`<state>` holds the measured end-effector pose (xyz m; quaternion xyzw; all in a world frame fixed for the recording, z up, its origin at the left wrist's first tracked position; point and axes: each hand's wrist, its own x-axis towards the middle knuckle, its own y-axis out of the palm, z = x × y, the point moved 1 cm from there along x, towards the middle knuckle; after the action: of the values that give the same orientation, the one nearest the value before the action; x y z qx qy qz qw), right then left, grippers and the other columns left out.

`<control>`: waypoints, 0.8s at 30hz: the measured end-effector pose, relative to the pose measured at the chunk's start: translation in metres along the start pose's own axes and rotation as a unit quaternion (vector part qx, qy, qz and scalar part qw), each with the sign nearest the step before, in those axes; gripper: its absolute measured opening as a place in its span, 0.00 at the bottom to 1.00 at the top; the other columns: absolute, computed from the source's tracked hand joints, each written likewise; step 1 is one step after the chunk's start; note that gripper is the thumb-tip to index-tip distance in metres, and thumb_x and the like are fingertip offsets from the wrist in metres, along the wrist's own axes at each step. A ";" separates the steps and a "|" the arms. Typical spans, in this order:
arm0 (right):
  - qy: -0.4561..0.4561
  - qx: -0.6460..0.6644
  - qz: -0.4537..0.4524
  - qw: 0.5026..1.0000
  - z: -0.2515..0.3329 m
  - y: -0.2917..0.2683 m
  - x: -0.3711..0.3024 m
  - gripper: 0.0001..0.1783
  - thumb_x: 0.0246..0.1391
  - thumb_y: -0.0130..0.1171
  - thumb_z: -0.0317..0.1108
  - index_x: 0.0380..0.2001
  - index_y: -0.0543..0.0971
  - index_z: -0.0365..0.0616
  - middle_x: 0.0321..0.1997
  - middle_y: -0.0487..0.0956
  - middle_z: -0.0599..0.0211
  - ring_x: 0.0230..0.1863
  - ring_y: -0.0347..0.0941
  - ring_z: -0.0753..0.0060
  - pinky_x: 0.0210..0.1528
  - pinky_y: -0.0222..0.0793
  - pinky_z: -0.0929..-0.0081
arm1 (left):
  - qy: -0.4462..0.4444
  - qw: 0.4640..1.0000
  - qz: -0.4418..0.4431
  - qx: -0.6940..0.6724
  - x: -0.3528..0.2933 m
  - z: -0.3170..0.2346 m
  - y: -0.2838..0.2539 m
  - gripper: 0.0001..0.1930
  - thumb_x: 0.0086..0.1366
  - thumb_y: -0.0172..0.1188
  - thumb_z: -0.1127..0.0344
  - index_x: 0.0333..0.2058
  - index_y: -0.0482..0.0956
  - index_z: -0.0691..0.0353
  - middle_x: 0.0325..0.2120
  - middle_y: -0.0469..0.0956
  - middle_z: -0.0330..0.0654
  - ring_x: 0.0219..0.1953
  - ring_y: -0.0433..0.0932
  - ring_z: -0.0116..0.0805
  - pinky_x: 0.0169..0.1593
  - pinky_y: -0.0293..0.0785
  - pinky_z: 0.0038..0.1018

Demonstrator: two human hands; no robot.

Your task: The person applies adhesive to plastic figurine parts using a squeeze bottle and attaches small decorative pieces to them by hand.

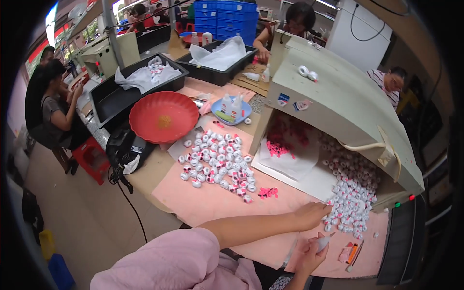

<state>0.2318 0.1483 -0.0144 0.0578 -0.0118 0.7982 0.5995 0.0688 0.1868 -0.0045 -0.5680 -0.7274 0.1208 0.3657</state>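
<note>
My left hand (311, 216) reaches across to the near left edge of a heap of small white ring-shaped pieces (350, 203), some marked with pink. Its fingers are curled at the heap, and whatever is between them is hidden. Below it, my right hand (311, 256) is closed around a small pale squeeze bottle (323, 243), whose pointed nozzle tilts up to the right. Left of my hands, a wide group of similar white pieces (220, 159) with pink and dark parts is spread on the pink cloth (183, 193). Small flat pink pieces (268, 193) lie beside it.
The heap spills out of a grey-green box-like machine (338, 87). An orange cutter (352, 253) lies at right. Farther back are a red bowl (164, 108), a blue dish (217, 116) with bottles and black trays (111, 104). Other people sit around nearby benches.
</note>
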 end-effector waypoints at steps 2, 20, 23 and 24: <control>-0.017 0.038 0.034 0.999 0.017 0.016 -0.008 0.15 0.65 0.45 0.34 0.50 0.69 0.36 0.28 0.69 0.73 0.23 0.58 0.86 0.23 0.53 0.88 | 0.024 0.994 -0.042 -0.095 -0.010 0.001 -0.009 0.18 0.53 0.50 0.79 0.45 0.70 0.62 0.43 0.72 0.53 0.43 0.73 0.51 0.45 0.69 0.43; -0.002 0.003 0.027 1.000 0.011 0.100 -0.026 0.11 0.53 0.45 0.27 0.40 0.69 0.36 0.31 0.70 0.68 0.32 0.67 0.77 0.33 0.67 0.83 | -0.191 0.933 -0.107 -0.285 -0.172 0.007 -0.135 0.23 0.61 0.60 0.73 0.56 0.71 0.58 0.45 0.73 0.45 0.42 0.77 0.32 0.45 0.78 0.27; -0.065 -0.015 0.005 0.998 0.013 0.112 -0.029 0.06 0.54 0.46 0.29 0.34 0.67 0.39 0.30 0.68 0.68 0.31 0.64 0.76 0.35 0.64 0.78 | -0.238 0.914 -0.142 -0.297 -0.174 0.009 -0.139 0.18 0.60 0.60 0.76 0.50 0.74 0.63 0.41 0.75 0.45 0.42 0.79 0.33 0.46 0.79 0.27; -0.112 -0.037 0.017 0.993 0.014 0.117 -0.029 0.05 0.56 0.46 0.31 0.33 0.66 0.40 0.30 0.68 0.69 0.30 0.61 0.77 0.35 0.62 0.78 | -0.243 0.916 -0.143 -0.286 -0.176 0.010 -0.142 0.17 0.60 0.60 0.76 0.48 0.74 0.63 0.41 0.75 0.45 0.42 0.79 0.33 0.46 0.79 0.27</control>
<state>0.1287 0.0869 0.0024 0.1246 -0.1094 0.7959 0.5823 -0.0270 -0.0180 0.0034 -0.4911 -0.8709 -0.0117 0.0136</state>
